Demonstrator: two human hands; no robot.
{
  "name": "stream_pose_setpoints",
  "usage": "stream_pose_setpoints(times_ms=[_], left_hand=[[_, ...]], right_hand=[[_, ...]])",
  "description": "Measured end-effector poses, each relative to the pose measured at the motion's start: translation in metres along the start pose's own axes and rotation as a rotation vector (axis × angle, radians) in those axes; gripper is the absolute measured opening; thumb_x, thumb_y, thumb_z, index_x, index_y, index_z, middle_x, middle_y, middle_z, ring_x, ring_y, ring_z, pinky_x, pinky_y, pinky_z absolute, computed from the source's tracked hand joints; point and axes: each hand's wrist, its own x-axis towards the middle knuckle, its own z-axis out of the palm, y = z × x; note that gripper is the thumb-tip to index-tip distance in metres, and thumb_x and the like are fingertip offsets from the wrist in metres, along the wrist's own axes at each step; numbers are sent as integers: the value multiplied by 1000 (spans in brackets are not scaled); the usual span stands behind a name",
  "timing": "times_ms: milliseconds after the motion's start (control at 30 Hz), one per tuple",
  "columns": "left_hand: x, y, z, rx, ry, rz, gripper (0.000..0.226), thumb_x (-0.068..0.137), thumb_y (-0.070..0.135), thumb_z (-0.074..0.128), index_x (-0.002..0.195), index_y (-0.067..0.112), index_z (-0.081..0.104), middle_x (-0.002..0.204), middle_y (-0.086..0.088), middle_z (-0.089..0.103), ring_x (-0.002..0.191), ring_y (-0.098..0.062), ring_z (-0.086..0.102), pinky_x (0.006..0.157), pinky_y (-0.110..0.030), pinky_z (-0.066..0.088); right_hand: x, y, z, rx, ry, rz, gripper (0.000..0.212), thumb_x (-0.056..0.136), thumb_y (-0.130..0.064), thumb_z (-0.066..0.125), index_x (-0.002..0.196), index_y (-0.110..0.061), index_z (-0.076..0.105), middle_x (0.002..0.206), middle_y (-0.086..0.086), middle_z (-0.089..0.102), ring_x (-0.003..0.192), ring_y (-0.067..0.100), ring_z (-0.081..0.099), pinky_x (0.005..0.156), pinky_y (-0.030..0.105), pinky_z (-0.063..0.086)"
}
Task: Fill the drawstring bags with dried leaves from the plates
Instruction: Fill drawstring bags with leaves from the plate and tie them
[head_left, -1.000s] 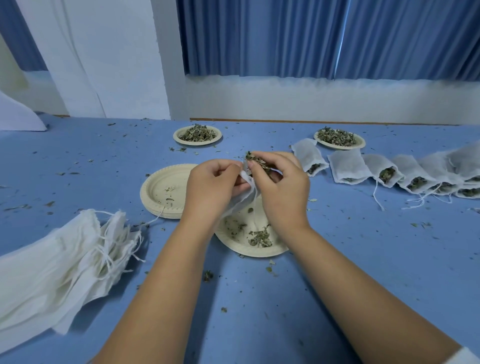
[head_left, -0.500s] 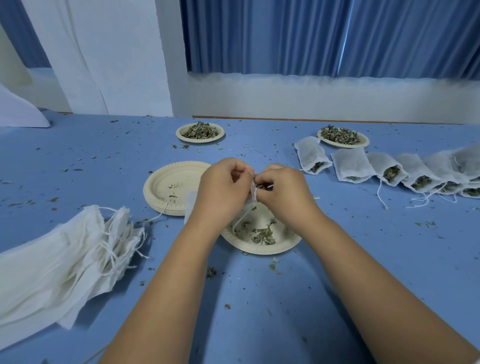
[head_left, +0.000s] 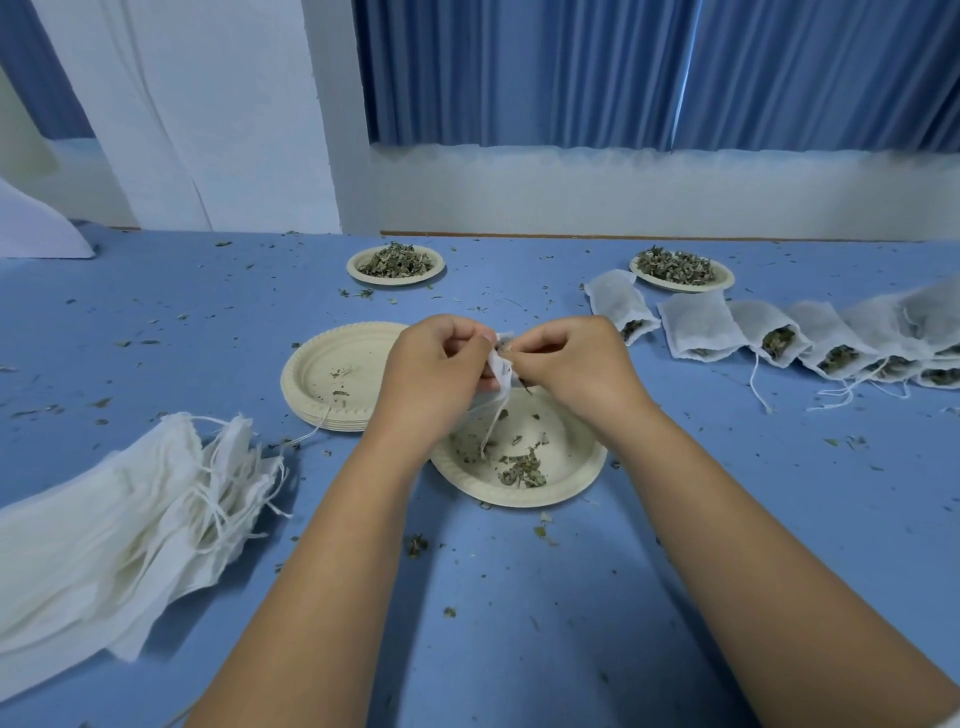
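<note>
step: filling drawstring bag (head_left: 500, 368) | left hand (head_left: 436, 374) pinched its mouth | right hand (head_left: 571, 364) pinched dried leaves (head_left: 504, 343) into it | next: likely needed another pinch from near plate (head_left: 576, 480)

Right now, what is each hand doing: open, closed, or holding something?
Left hand: closed, pinching the white drawstring bag.
Right hand: closed, fingertips pinching at the same bag's mouth.
</note>
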Motion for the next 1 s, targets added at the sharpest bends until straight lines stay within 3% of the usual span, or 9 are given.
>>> stream_pose_setpoints(times_ms=[133,233,300,400,567,667,767,900,1000], left_hand=[[0,1,-1,20,28,21,14,94,16,61,83,17,69,81,-7,73,82,-30,73,78,-45,61],[-1,0,-1,51,23,46,11,94,15,61,85,16,68,83,-10,73,84,-29,72,80,-48,60],[-1,0,0,57,10,60,12,94,16,60,85,16,67,85,-11,73,86,-28,72,82,-48,59],[0,0,-1,6,-10,47,14,95,15,60,83,18,67,82,-9,73,81,-26,73,77,-46,61],[2,0,-3,-159,-62,-13,19,95,10,59,80,16,69,71,-8,66,62,-21,62,72,-40,55],[1,2,-4,-221,-89,-31,16,96,9,58,84,12,68,73,-6,67,61,-16,65,61,-29,57],[0,4,-5,-193,-114,-19,17,97,9,58,83,14,67,75,-7,68,67,-18,67,60,-24,57],[-4,7,-4,-48,-142,58,15,96,12,59,84,16,67,75,-3,67,65,-14,65,59,-23,54],[-8,6,2,181,-167,200,14,95,15,58,85,17,66,73,4,66,69,-12,63,64,-25,51]], right_hand=[[1,-3,-6,71,-182,23,8,82,-14,75,88,-17,79,84,0,76,86,12,72,88,30,56],[1,-4,-10,216,-237,100,18,90,-13,65,82,-21,79,93,10,76,94,17,71,95,33,54],[1,-3,-7,277,-188,96,18,91,-10,65,82,-19,78,89,8,76,90,18,72,86,27,57],[-3,-2,-1,333,-112,65,7,85,-6,71,84,-11,77,78,4,76,68,7,70,63,14,53],[1,2,2,282,13,96,11,74,-22,83,79,-21,72,68,-10,62,61,3,57,59,13,45],[4,4,2,324,-94,289,27,78,-31,80,96,-17,65,90,-3,67,76,6,65,66,22,53],[2,3,3,418,-253,331,15,90,-20,68,96,-6,68,88,8,74,76,14,73,64,24,58],[-1,2,8,284,-173,202,16,86,-12,70,74,-4,63,63,6,64,56,12,64,57,23,57],[-1,2,12,-35,-45,128,25,84,4,58,66,-13,53,57,-2,52,43,4,51,39,12,39]])
